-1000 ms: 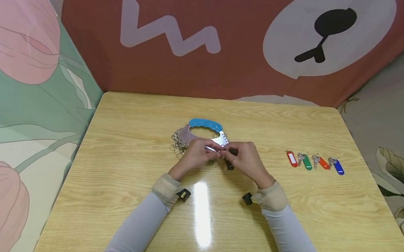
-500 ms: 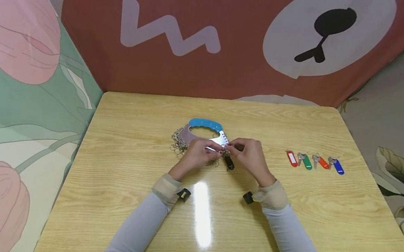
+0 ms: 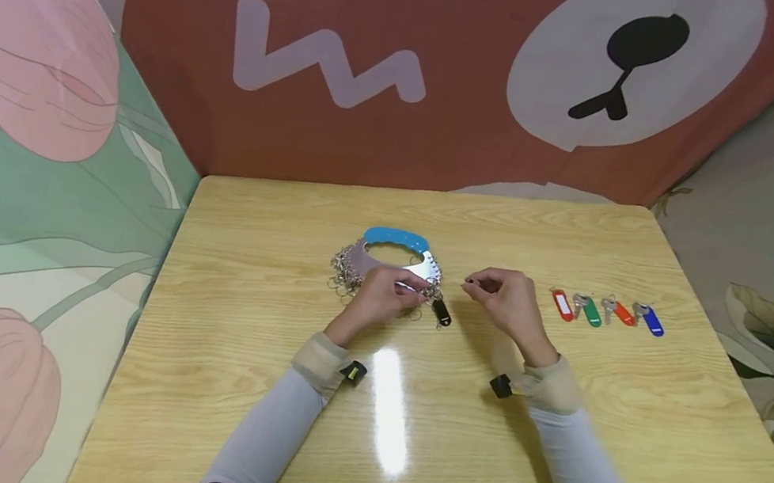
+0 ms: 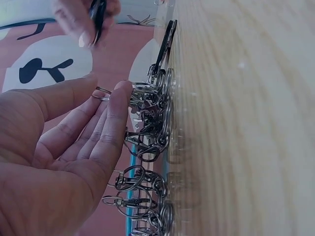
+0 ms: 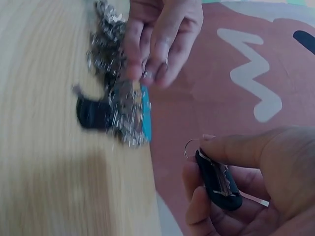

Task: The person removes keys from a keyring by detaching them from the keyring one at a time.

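A metal key holder with a blue handle (image 3: 397, 237) lies near the middle of the table, hung along its edge with many small clasps and rings. My left hand (image 3: 387, 289) is at its near edge, pinching a small metal ring (image 4: 102, 93) between thumb and finger. One black key tag (image 3: 441, 312) hangs at the holder's right end. To the right, apart from the holder, my right hand (image 3: 509, 299) holds another black key tag (image 5: 216, 179) with a silver key (image 5: 224, 182) against it. A thin ring (image 5: 191, 148) sticks out by the thumb.
Four-in-a-row is avoided here: several tagged keys lie in a line at the right, with a red tag (image 3: 562, 304), a green tag (image 3: 591, 312), an orange-red tag (image 3: 623, 313) and a blue tag (image 3: 653, 321). Printed cloth (image 3: 341, 141) stands behind the wooden table (image 3: 246, 281).
My right hand has drawn back to the right from the holder, carrying a black key tag. The left hand has stayed in place at the rings.
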`<state>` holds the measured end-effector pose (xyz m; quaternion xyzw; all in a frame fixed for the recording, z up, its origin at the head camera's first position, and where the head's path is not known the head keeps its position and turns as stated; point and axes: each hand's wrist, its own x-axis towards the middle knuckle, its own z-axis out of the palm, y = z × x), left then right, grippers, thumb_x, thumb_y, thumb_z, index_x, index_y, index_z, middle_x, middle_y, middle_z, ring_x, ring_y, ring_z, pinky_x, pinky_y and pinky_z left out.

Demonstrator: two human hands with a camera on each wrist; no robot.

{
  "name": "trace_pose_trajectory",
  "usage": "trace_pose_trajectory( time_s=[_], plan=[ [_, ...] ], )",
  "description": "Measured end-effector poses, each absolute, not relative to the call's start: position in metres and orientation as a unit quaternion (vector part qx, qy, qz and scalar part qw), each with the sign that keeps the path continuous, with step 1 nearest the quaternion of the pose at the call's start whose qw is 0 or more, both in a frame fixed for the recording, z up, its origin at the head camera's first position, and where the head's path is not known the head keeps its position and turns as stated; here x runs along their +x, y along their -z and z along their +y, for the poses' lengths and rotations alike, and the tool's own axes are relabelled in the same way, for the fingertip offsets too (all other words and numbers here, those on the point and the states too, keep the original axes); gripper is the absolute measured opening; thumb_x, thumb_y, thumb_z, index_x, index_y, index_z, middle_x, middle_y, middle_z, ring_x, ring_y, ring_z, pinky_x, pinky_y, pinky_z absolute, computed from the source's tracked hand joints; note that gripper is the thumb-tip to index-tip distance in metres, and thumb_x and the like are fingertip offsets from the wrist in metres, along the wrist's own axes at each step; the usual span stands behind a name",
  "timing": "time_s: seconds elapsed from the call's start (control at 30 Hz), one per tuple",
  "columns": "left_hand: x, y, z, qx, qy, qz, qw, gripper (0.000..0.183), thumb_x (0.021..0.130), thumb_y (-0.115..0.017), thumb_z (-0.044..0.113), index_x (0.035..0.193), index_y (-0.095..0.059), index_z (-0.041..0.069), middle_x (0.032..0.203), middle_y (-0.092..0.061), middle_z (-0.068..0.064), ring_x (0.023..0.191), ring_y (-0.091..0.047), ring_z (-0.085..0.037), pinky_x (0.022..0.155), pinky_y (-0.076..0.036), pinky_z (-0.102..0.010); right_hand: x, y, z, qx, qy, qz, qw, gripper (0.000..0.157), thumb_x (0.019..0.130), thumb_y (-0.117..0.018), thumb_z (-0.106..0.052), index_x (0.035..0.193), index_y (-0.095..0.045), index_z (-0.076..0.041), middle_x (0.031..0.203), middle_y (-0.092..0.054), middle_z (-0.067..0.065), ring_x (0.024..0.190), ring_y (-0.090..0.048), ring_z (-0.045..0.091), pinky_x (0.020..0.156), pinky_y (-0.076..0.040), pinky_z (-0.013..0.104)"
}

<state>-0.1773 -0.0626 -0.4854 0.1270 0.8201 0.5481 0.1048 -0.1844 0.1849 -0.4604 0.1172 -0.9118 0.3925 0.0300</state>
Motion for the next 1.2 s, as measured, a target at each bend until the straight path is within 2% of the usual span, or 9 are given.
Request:
trace_pose_trajectory(
  time_s=[0.13,0.27,0.43,0.57,0.77,0.97,1.2],
  plan=[
    [-0.177,0.484,-0.063,0.126,-0.554,0.815,0.11,0.02,0.094,-0.079,0.004,0.114,-0.079,0.003,0.112,-0.079,-0.013,0.097,-0.079,-0.025,0.078,-0.064,-0.026,-0.179,0.46,0.211,0.106,-0.367,-0.924,0.027,0.009,0.095,-0.081,-0.016,0.099,-0.083,-0.007,0.091,-0.079,0.011,0.08,-0.072,0.025,0.066,-0.052,0.03],
    [-0.177,0.484,-0.064,0.122,-0.554,0.816,0.113,0.02,0.094,-0.079,0.004,0.114,-0.078,0.001,0.112,-0.079,-0.014,0.096,-0.079,-0.025,0.078,-0.064,-0.026,-0.173,0.459,0.244,0.096,-0.342,-0.934,0.025,0.013,0.098,-0.079,-0.019,0.102,-0.083,-0.007,0.094,-0.079,0.013,0.083,-0.071,0.027,0.064,-0.051,0.029],
    [-0.177,0.485,-0.063,0.124,-0.557,0.814,0.112,0.02,0.094,-0.078,0.004,0.114,-0.078,0.001,0.113,-0.079,-0.015,0.097,-0.078,-0.027,0.079,-0.064,-0.027,-0.164,0.456,0.294,0.061,-0.329,-0.942,0.016,0.02,0.099,-0.077,-0.021,0.105,-0.081,-0.002,0.098,-0.078,0.018,0.079,-0.069,0.017,0.06,-0.051,0.024],
    [-0.176,0.487,-0.062,0.125,-0.551,0.817,0.113,0.021,0.095,-0.078,0.005,0.115,-0.078,0.001,0.115,-0.078,-0.015,0.098,-0.078,-0.028,0.081,-0.064,-0.027,-0.155,0.455,0.336,0.017,-0.311,-0.95,-0.006,0.03,0.1,-0.076,-0.025,0.11,-0.078,0.004,0.101,-0.078,0.023,0.075,-0.065,0.009,0.058,-0.051,0.025],
    [-0.176,0.489,-0.062,0.131,-0.549,0.818,0.114,0.022,0.095,-0.078,0.006,0.116,-0.078,0.0,0.115,-0.078,-0.014,0.099,-0.078,-0.028,0.082,-0.064,-0.027,-0.145,0.455,0.397,-0.044,-0.257,-0.965,-0.027,0.039,0.101,-0.074,-0.029,0.111,-0.075,0.009,0.094,-0.076,0.024,0.069,-0.062,0.012,0.056,-0.049,0.031],
    [-0.178,0.487,-0.064,0.123,-0.559,0.812,0.113,0.022,0.095,-0.078,0.006,0.116,-0.077,0.0,0.113,-0.079,-0.014,0.098,-0.078,-0.027,0.08,-0.064,-0.028,-0.142,0.455,0.446,-0.071,-0.215,-0.973,-0.038,0.039,0.103,-0.07,-0.025,0.11,-0.071,0.014,0.084,-0.075,0.019,0.067,-0.058,0.015,0.055,-0.044,0.031],
    [-0.178,0.485,-0.065,0.127,-0.561,0.81,0.112,0.022,0.095,-0.078,0.006,0.116,-0.077,0.0,0.112,-0.079,-0.015,0.099,-0.078,-0.028,0.08,-0.064,-0.029,-0.128,0.465,0.479,-0.081,-0.207,-0.972,-0.071,0.044,0.101,-0.073,-0.029,0.11,-0.072,0.014,0.085,-0.076,0.018,0.068,-0.06,0.016,0.057,-0.045,0.031]
  ],
)
